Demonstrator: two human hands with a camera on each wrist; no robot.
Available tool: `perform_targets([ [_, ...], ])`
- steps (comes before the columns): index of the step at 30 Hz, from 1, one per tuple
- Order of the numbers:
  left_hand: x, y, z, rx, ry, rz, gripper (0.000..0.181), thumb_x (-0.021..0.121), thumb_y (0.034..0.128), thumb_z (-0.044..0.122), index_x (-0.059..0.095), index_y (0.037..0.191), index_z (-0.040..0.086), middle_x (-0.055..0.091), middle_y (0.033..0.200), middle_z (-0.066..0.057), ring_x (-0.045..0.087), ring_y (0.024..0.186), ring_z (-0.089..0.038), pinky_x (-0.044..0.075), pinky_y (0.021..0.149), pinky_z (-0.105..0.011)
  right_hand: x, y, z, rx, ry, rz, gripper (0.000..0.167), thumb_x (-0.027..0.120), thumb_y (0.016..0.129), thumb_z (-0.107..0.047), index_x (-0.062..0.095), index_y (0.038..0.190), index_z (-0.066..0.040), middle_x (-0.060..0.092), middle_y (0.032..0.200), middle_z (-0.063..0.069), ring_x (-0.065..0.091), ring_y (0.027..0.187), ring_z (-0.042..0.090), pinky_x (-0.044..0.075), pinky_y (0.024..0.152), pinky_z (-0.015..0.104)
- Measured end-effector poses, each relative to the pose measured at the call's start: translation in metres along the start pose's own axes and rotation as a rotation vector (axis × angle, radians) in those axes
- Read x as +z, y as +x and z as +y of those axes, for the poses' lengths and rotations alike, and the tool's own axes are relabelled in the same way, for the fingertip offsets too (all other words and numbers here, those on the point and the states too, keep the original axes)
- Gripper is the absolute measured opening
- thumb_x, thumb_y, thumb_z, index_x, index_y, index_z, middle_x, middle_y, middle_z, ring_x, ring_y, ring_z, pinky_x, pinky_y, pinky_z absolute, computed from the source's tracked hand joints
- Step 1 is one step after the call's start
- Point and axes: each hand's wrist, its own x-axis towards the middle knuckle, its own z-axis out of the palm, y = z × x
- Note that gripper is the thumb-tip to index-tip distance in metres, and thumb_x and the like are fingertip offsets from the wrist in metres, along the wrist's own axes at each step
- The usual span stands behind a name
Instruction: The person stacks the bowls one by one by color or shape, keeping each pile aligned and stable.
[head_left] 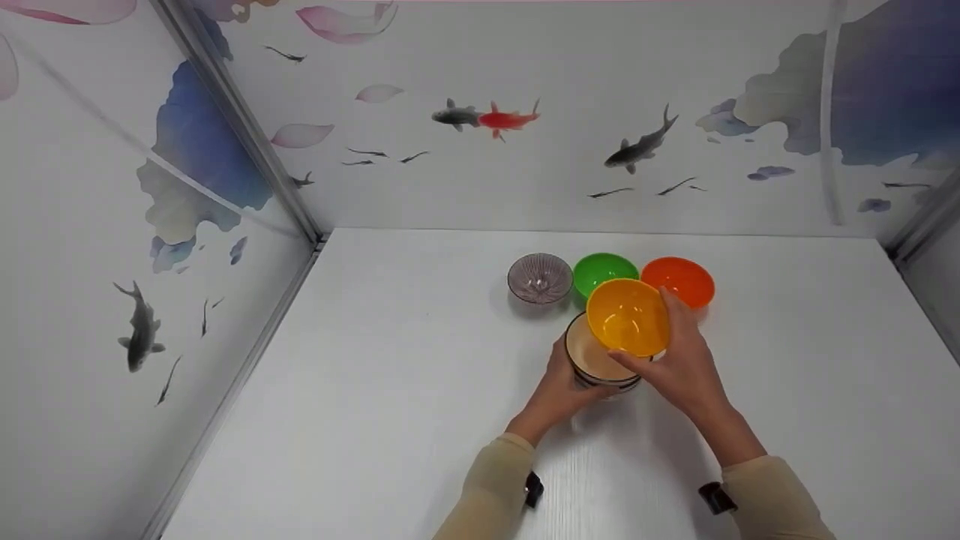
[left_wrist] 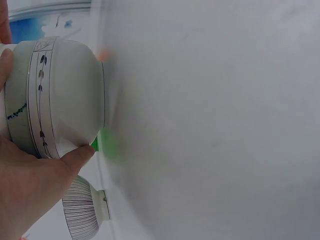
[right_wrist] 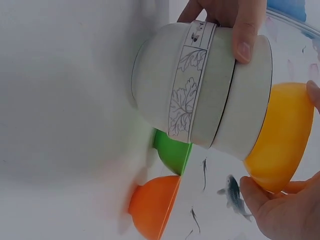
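My left hand grips a stack of nested white bowls, thumb on the near side and fingers round the far left. Bands of leaf pattern and dark lines run round the stack's outside, and the top bowl is cream inside. In my right hand, a yellow bowl is pinched by its side between thumb and fingers. It is tilted and hangs over the far right part of the stack's opening, hiding some of it. Whether the yellow bowl touches the stack's rim I cannot tell.
Just beyond the stack, a ribbed purplish bowl, a green bowl and an orange bowl stand in a row on the white table. Panels printed with fish rise at the back and left.
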Motion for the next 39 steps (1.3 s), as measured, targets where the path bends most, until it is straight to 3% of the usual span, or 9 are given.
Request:
perform_targets([
  [10, 0.001, 0.001, 0.000, -0.035, -0.020, 0.001, 0.108, 0.083, 0.0797, 0.041, 0.010, 0.158, 0.027, 0.024, 0.161, 0.004, 0.030, 0.147, -0.011, 0.026, 0.125, -0.036, 0.004, -0.001, 0.000, -0.015, -0.001, -0.033, 0.105, 0.088, 0.074, -0.034, 0.027, 0.152, 0.001, 0.041, 0.151, 0.023, 0.047, 0.131, 0.041, 0.042, 0.108, 0.064],
  [19, 0.001, 0.002, -0.001, 0.045, -0.009, 0.003, 0.107, 0.083, 0.0802, 0.037, 0.011, 0.158, 0.026, 0.026, 0.160, 0.004, 0.031, 0.145, -0.010, 0.026, 0.126, -0.035, 0.009, -0.002, 0.002, -0.019, 0.000, -0.074, 0.107, 0.089, 0.074, -0.034, 0.025, 0.155, -0.003, 0.039, 0.154, 0.020, 0.046, 0.133, 0.039, 0.041, 0.110, 0.063],
  [24, 0.001, 0.001, 0.000, 0.055, -0.027, 0.003, 0.108, 0.083, 0.0801, 0.036, 0.010, 0.159, 0.025, 0.026, 0.159, 0.004, 0.031, 0.145, -0.009, 0.026, 0.125, -0.034, 0.010, -0.002, 0.002, -0.022, 0.003, -0.088, 0.107, 0.089, 0.073, -0.034, 0.025, 0.154, -0.003, 0.038, 0.154, 0.020, 0.046, 0.133, 0.040, 0.041, 0.109, 0.064],
  [31, 0.001, 0.000, 0.000, 0.022, -0.039, 0.013, 0.110, 0.084, 0.0786, 0.037, 0.010, 0.159, 0.024, 0.027, 0.159, 0.005, 0.032, 0.144, -0.010, 0.027, 0.125, -0.036, 0.014, -0.003, 0.005, -0.026, -0.003, -0.113, 0.109, 0.088, 0.072, -0.042, 0.027, 0.154, -0.003, 0.038, 0.155, 0.020, 0.044, 0.134, 0.041, 0.040, 0.110, 0.065],
  [39, 0.001, 0.001, 0.001, 0.041, -0.054, 0.020, 0.110, 0.086, 0.0777, 0.035, 0.012, 0.158, 0.022, 0.029, 0.158, 0.002, 0.034, 0.144, -0.012, 0.029, 0.124, -0.035, 0.017, -0.006, 0.006, -0.017, -0.024, -0.132, 0.110, 0.087, 0.073, -0.042, 0.025, 0.155, -0.002, 0.036, 0.155, 0.021, 0.044, 0.133, 0.040, 0.041, 0.109, 0.064],
])
